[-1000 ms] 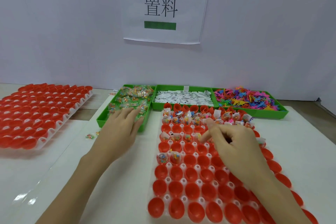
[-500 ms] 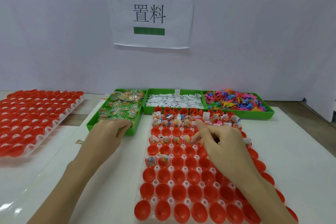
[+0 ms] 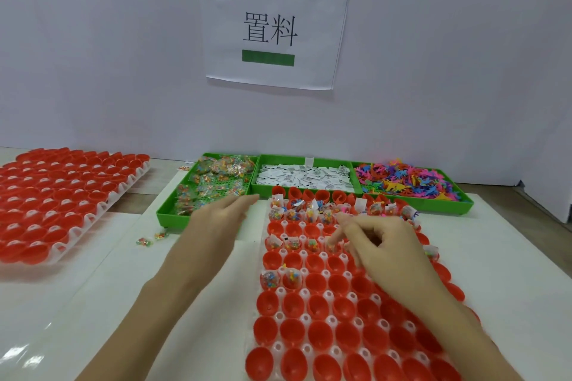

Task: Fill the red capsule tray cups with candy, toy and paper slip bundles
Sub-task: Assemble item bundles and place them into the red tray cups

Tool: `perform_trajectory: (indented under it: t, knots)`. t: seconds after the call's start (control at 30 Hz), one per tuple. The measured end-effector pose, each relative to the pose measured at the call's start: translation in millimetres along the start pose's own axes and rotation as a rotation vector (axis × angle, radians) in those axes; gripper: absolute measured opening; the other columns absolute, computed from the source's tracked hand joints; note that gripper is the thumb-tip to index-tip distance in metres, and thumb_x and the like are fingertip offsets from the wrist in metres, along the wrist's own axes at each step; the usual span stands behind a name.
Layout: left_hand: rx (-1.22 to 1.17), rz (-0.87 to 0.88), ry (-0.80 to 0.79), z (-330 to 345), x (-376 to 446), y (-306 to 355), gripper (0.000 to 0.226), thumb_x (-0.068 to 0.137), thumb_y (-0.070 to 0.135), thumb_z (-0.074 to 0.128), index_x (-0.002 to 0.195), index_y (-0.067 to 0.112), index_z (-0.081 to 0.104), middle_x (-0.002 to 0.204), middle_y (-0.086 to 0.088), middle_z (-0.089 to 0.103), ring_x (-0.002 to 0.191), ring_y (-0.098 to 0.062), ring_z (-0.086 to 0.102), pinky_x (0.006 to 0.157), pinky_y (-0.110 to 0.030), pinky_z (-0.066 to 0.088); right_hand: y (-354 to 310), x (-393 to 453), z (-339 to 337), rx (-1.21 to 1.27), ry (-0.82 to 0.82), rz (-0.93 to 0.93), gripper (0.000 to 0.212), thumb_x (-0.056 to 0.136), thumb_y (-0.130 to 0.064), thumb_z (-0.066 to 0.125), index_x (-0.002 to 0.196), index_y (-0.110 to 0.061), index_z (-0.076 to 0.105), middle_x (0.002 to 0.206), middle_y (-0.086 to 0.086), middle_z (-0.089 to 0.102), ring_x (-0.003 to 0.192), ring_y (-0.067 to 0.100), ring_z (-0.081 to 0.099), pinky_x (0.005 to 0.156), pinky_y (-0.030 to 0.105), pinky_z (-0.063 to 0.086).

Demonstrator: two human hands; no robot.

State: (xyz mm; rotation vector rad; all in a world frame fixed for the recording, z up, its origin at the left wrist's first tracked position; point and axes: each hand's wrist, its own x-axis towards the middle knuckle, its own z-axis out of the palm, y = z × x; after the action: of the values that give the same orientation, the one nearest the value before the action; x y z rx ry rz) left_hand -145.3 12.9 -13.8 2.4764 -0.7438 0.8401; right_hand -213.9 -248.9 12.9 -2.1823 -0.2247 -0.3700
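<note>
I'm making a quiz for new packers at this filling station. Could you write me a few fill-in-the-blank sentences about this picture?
1. The three supply bins behind the capsule tray are coloured ____.
2. The paper slips lie in the ____ of those three bins.
3. The candy packets lie in the bin nearest the ____ hand.
4. The spare tray of red cups sits at the table's ____ side.

Missing words: green; middle; left; left

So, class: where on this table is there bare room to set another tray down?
Bare white table lies right of the working capsule tray, below the toy bin. A narrower strip separates the two red trays, with loose candy packets. The far edge is crowded with bins.
</note>
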Motion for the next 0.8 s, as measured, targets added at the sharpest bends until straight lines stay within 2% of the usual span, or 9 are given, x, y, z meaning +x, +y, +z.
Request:
perform_trajectory:
  t: [0.1,0.17,0.3,0.37,0.4,0.47,0.53,0.67,0.8]
  knots:
    - [-0.084,0.077,0.008,5.4,0.1,14.6,0.044,0.083,-0.008,0.078,0.123,0.009,0.072,0.101,-0.003,0.076,0.079,-0.018,0.073,0.072,-0.018,0.049,-14.2,26.1,-16.4,-0.134,-0.151,0.03,0.032,0.101,-0.039,0.057,0.078,-0.03,0.077,0.055,-0.005,0.067,0.041,0.0,0.051,0.053,0.015,0.046]
    - [-0.174,0.036,0.063,8.0,0.1,22.0,0.036,0.088,0.001,0.076,0.123,0.011,0.072,0.1,0.002,0.073,0.08,-0.012,0.07,0.075,-0.016,0.05,-18.3,50.5,-23.8,-0.233,-0.188,0.022,0.026,0.1,-0.035,0.06,0.08,-0.031,0.077,0.059,-0.008,0.07,0.041,-0.001,0.051,0.048,0.012,0.043]
    - [-0.25,-0.051,0.131,11.6,-1.9,32.6,0.025,0.092,0.01,0.072,0.118,0.013,0.072,0.099,0.007,0.07,0.081,-0.006,0.067,0.076,-0.025,0.055,-1.2,110.9,-15.1,-0.443,-0.162,0.014,0.017,0.099,-0.026,0.063,0.092,-0.023,0.078,0.067,-0.006,0.073,0.045,-0.004,0.057,0.048,0.012,0.037]
    - [-0.255,-0.059,0.121,11.7,-3.9,35.5,0.022,0.094,0.011,0.069,0.116,0.012,0.072,0.101,0.007,0.069,0.081,-0.008,0.067,0.074,-0.028,0.056,16.1,138.2,-3.5,-0.526,-0.17,0.028,0.016,0.1,-0.02,0.062,0.101,-0.017,0.078,0.082,0.0,0.077,0.062,0.001,0.064,0.063,0.022,0.05]
    - [-0.253,-0.063,0.109,11.7,-4.4,36.0,0.021,0.095,0.011,0.068,0.116,0.012,0.072,0.102,0.006,0.069,0.082,-0.009,0.068,0.074,-0.031,0.057,26.0,149.2,2.5,-0.559,-0.179,0.04,0.017,0.1,-0.017,0.061,0.104,-0.016,0.077,0.093,0.004,0.077,0.076,0.01,0.068,0.074,0.027,0.054]
    - [-0.243,-0.061,0.098,12.4,-5.0,36.0,0.019,0.096,0.011,0.067,0.114,0.012,0.073,0.103,0.004,0.069,0.082,-0.012,0.069,0.073,-0.033,0.059,44.8,166.0,13.0,-0.63,-0.219,0.058,0.018,0.1,-0.011,0.061,0.108,-0.015,0.077,0.117,0.01,0.073,0.1,0.022,0.069,0.09,0.034,0.054]
    - [-0.229,-0.045,0.096,12.8,-3.9,35.7,0.017,0.097,0.014,0.065,0.111,0.012,0.073,0.102,0.004,0.069,0.081,-0.012,0.069,0.073,-0.029,0.057,58.2,177.6,18.4,-0.699,-0.266,0.054,0.017,0.099,-0.012,0.064,0.11,-0.014,0.077,0.129,0.011,0.069,0.113,0.027,0.066,0.097,0.039,0.053]
    - [-0.208,-0.05,0.094,12.2,-2.9,34.2,0.019,0.097,0.019,0.059,0.109,0.012,0.073,0.101,0.005,0.07,0.079,-0.01,0.068,0.072,-0.017,0.049,67.7,195.2,18.8,-0.75,-0.326,0.075,0.022,0.09,-0.02,0.077,0.11,-0.012,0.078,0.121,0.011,0.072,0.106,0.028,0.068,0.095,0.042,0.055]
    - [-0.179,-0.058,0.09,11.6,-2.8,31.6,0.019,0.098,0.019,0.058,0.108,0.012,0.073,0.1,0.005,0.07,0.079,-0.007,0.063,0.075,-0.011,0.044,68.1,206.1,19.7,-0.715,-0.357,0.136,0.017,0.085,-0.016,0.082,0.1,-0.007,0.078,0.108,0.01,0.076,0.098,0.024,0.07,0.092,0.038,0.057]
